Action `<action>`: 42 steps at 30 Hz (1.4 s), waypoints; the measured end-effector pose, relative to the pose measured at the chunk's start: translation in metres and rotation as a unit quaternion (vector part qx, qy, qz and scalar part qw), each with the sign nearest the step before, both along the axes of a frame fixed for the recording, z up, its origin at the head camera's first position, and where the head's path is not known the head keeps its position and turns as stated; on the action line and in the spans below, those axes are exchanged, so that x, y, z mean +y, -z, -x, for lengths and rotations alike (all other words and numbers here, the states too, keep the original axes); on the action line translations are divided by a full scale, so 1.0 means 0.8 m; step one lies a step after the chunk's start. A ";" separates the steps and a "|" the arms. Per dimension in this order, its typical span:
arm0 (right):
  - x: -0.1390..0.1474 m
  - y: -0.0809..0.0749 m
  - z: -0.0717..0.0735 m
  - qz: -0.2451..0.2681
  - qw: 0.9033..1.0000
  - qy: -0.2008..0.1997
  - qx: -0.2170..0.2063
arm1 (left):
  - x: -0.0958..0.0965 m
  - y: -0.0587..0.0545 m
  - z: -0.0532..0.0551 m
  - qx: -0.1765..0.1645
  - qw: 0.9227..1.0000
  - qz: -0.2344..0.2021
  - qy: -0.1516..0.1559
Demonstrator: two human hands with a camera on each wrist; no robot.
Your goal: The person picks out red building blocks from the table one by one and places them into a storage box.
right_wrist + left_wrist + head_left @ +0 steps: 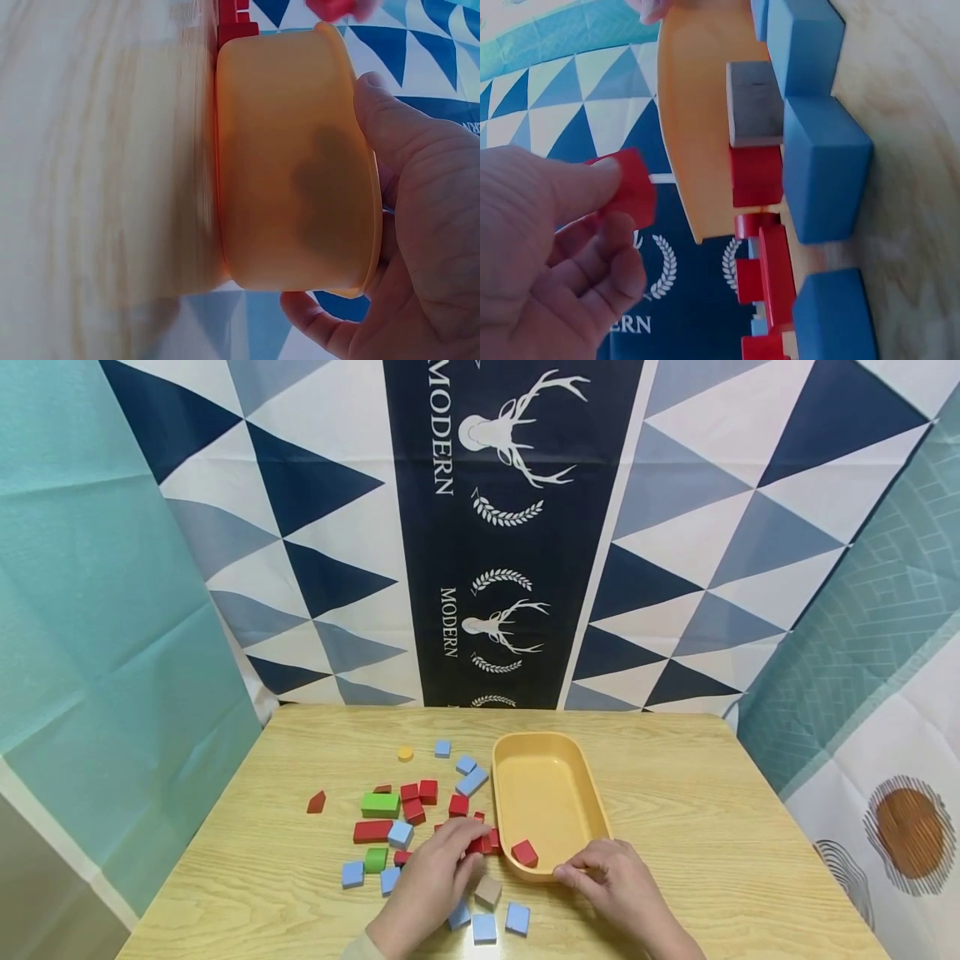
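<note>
In the head view my left hand (429, 878) is over the blocks at the left of a yellow plastic tray (588, 777). The left wrist view shows it pinching a red block (636, 189) between thumb and fingers, raised above the table. My right hand (621, 883) grips the tray's near right corner, its thumb (382, 105) along the rim. One red block (524, 853) lies inside the tray at its near end. Just below my left fingers are several more red blocks, partly hidden, and a plain wooden block (488, 891).
Blue blocks (484, 928) lie along the near side, and others stand behind, near a small orange disc (406, 753). Green blocks (381, 804), a long red block (372, 832) and a pointed red piece (317, 802) are spread to the left. Patterned cloth hangs behind the wooden table (690, 802).
</note>
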State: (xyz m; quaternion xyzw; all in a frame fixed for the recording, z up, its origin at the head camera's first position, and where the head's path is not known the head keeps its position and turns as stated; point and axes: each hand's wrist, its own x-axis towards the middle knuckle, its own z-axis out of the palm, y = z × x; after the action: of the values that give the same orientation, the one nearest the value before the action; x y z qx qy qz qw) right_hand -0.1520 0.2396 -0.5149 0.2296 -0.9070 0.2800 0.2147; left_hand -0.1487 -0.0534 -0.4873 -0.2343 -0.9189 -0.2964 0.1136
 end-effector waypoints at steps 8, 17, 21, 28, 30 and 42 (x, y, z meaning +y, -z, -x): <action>-0.003 -0.004 -0.003 -0.029 0.999 0.025 0.002 | 0.018 -0.011 0.011 0.039 0.998 -0.040 0.013; -0.003 -0.001 -0.003 -0.037 0.998 0.012 0.051 | 0.040 -0.018 0.047 -0.010 0.999 0.000 0.044; -0.004 0.003 -0.002 -0.033 0.998 0.005 0.054 | 0.046 -0.010 0.057 -0.034 0.998 0.035 0.036; -0.005 0.003 -0.002 -0.027 0.998 0.006 0.052 | 0.052 -0.003 0.063 -0.074 0.996 0.049 0.018; -0.005 0.003 -0.002 -0.026 0.998 0.007 0.049 | 0.052 -0.003 0.063 -0.072 0.996 0.052 0.014; -0.007 -0.009 -0.007 -0.036 0.998 -0.027 -0.047 | 0.042 0.008 0.044 -0.041 0.997 0.066 0.031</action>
State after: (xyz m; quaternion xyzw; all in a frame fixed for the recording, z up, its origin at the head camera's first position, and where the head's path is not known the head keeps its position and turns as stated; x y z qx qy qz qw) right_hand -0.1460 0.2341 -0.5080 0.2483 -0.9190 0.2638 0.1554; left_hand -0.1838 -0.0198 -0.4935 -0.2571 -0.9328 -0.2474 0.0513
